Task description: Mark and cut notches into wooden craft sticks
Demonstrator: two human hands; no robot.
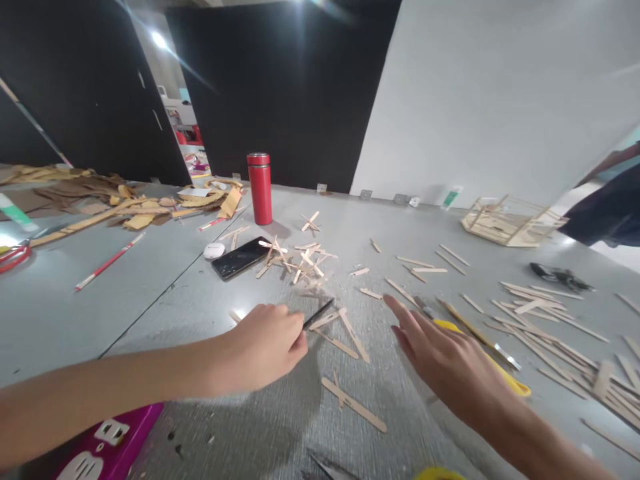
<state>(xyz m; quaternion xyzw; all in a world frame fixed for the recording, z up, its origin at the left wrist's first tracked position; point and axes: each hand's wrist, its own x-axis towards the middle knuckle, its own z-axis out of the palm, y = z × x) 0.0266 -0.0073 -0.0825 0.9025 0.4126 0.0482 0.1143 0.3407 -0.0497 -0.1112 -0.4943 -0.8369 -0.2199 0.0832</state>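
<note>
black tool (pixel 319 313) pinched in left hand (pixel 265 347), right hand (pixel 440 360) spread beside sticks (pixel 345 337)

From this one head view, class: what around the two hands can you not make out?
Head view: dark tool, near end hidden inside the left hand; its kind is unclear.
Head view: yellow thing, partly covered by the right hand.
Head view: pink socket strip, cut off by the bottom edge.
</note>
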